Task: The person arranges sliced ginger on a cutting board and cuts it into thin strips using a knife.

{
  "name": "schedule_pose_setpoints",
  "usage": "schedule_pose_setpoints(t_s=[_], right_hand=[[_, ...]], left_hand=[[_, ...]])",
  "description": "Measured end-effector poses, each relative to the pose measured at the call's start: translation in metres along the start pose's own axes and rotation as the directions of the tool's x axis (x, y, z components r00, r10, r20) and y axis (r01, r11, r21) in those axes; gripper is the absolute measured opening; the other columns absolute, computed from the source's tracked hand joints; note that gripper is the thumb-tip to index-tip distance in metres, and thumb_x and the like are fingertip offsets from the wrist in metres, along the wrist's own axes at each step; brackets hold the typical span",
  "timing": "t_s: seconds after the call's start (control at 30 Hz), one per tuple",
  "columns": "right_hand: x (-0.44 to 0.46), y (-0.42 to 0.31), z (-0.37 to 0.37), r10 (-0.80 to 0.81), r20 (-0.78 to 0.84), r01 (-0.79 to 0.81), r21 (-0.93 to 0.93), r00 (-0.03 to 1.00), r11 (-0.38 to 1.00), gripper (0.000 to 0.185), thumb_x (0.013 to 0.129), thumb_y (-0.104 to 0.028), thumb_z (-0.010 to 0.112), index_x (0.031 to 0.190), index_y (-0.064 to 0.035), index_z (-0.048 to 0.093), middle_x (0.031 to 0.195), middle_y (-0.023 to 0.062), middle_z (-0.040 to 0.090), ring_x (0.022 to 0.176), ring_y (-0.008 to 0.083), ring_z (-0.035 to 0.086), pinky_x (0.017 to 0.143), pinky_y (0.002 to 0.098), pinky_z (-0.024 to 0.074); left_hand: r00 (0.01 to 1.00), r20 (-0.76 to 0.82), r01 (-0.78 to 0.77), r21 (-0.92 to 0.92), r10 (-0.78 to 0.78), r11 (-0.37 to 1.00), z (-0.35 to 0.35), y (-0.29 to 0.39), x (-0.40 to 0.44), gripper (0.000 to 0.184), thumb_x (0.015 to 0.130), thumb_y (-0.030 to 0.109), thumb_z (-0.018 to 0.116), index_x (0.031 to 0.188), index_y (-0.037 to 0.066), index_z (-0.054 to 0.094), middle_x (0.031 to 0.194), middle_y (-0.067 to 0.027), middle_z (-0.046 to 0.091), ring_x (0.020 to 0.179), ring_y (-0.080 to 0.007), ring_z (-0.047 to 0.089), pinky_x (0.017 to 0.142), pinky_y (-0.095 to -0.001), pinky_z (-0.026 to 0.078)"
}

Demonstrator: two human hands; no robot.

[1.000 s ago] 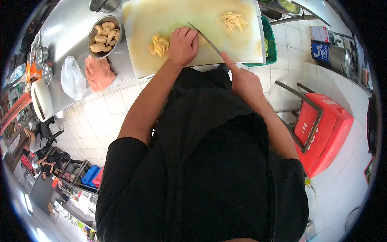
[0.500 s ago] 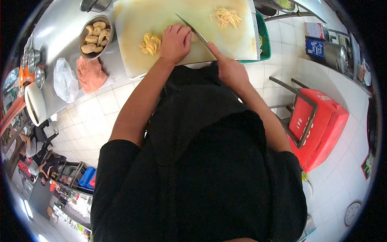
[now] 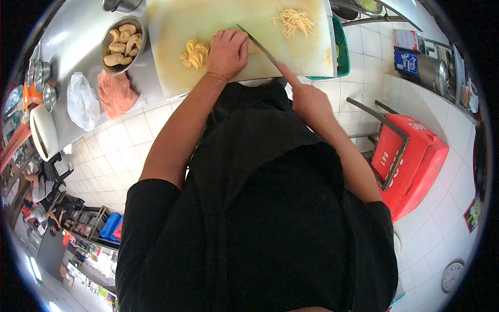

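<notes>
The right hand (image 3: 311,103) has its fingers closed round the handle of a knife (image 3: 260,48), one of them stretched toward the blade, which slants across the cutting board (image 3: 174,21) beside the left hand (image 3: 227,53). The left fingers bend down onto the board; whether they grip anything beneath, I cannot tell. Thin shreds (image 3: 293,23) at the far right look finished. Yellow slices (image 3: 194,53), just left of the left hand, seem uncut into shreds, and whole pieces (image 3: 117,47) remain in the metal bowl (image 3: 143,32) farther left.
</notes>
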State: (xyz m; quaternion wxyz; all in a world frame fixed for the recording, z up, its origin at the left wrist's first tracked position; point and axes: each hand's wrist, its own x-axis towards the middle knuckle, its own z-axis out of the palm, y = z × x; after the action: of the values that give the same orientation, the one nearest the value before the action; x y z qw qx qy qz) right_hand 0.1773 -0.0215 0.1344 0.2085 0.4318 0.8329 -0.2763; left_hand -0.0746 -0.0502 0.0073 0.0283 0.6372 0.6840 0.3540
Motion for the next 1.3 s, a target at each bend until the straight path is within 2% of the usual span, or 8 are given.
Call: schedule_pose_setpoints(t_s=[0.2,0.4,0.7,0.9,1.0,1.1,1.2,1.3], right_hand=[[0.015,0.004,0.013,-0.042,-0.105,0.043,0.006,0.994,0.999,0.094,0.091,-0.004,0.056,0.169,-0.0395,0.018,0.089,0.0249,0.074,0.081,0.0421,0.074,0.07,0.0549,0.0577],[-0.024,-0.003,-0.022,0.012,0.02,-0.01,-0.083,1.0,0.996,0.093,0.09,-0.003,0.056,0.169,-0.0386,0.02,0.087,0.0238,0.074,0.078,0.0411,0.074,0.069,0.0541,0.0578],[0.021,0.002,0.019,-0.038,-0.097,0.04,0.027,0.995,0.999,0.093,0.09,-0.002,0.056,0.168,-0.04,0.021,0.094,0.0241,0.075,0.082,0.0408,0.075,0.069,0.0538,0.0583],[0.01,0.004,0.015,0.021,-0.011,-0.021,0.025,1.0,0.999,0.095,0.09,-0.002,0.057,0.168,-0.0414,0.019,0.095,0.0249,0.075,0.082,0.0416,0.075,0.07,0.055,0.0584],[0.016,0.01,0.028,-0.038,-0.134,0.049,0.076,0.99,0.996,0.082,0.099,-0.01,0.056,0.168,-0.0388,0.023,0.087,0.027,0.073,0.079,0.044,0.073,0.069,0.0569,0.0553],[0.021,0.003,0.021,-0.037,-0.156,0.049,0.075,0.987,0.996,0.081,0.1,-0.011,0.057,0.168,-0.0401,0.022,0.086,0.0263,0.073,0.079,0.0435,0.073,0.069,0.0564,0.0551],[0.007,-0.007,-0.003,-0.022,-0.065,0.024,0.034,0.998,0.999,0.081,0.1,-0.011,0.057,0.168,-0.0392,0.023,0.086,0.0261,0.073,0.079,0.044,0.072,0.07,0.0566,0.0548],[-0.015,-0.009,-0.024,-0.01,-0.005,0.01,-0.047,1.0,0.999,0.094,0.091,-0.003,0.056,0.169,-0.0413,0.019,0.091,0.0245,0.075,0.08,0.0418,0.075,0.07,0.055,0.0579]], left_hand=[[1.0,0.021,0.009,0.004,-0.009,1.0,0.001,-0.003,-0.002,0.014,0.092,0.018,0.068,0.105,0.013,0.07,0.105,-0.0077,0.066,0.101,-0.0332,0.06,0.089,-0.0466,0.049],[1.0,-0.002,-0.002,0.018,0.002,1.0,0.003,-0.003,-0.001,0.014,0.092,0.017,0.067,0.105,0.013,0.07,0.103,-0.0074,0.065,0.101,-0.0332,0.061,0.088,-0.0469,0.049],[1.0,-0.012,-0.007,0.006,0.007,1.0,0.002,-0.002,0.001,0.013,0.092,0.017,0.068,0.104,0.014,0.07,0.103,-0.0076,0.066,0.1,-0.0334,0.061,0.088,-0.0469,0.049],[1.0,-0.026,-0.013,-0.001,0.013,1.0,0.004,-0.005,0.0,0.012,0.092,0.017,0.068,0.104,0.014,0.07,0.104,-0.0073,0.066,0.101,-0.0333,0.06,0.089,-0.0467,0.048],[1.0,-0.024,-0.005,-0.002,0.005,1.0,0.007,-0.005,0.0,0.013,0.092,0.017,0.068,0.104,0.013,0.07,0.104,-0.0073,0.065,0.101,-0.0331,0.06,0.088,-0.0466,0.048],[1.0,-0.01,-0.006,0.004,0.006,1.0,0.006,-0.004,-0.001,0.012,0.093,0.017,0.068,0.104,0.013,0.07,0.105,-0.0075,0.065,0.102,-0.0331,0.06,0.088,-0.0466,0.048],[1.0,-0.004,-0.006,0.019,0.007,1.0,0.004,-0.003,-0.001,0.012,0.093,0.018,0.068,0.105,0.013,0.07,0.105,-0.0078,0.065,0.102,-0.0332,0.06,0.088,-0.0468,0.048],[1.0,-0.013,-0.009,0.001,0.009,1.0,0.003,-0.002,-0.001,0.013,0.093,0.017,0.068,0.105,0.013,0.07,0.105,-0.0082,0.066,0.103,-0.0335,0.06,0.089,-0.0469,0.047]])
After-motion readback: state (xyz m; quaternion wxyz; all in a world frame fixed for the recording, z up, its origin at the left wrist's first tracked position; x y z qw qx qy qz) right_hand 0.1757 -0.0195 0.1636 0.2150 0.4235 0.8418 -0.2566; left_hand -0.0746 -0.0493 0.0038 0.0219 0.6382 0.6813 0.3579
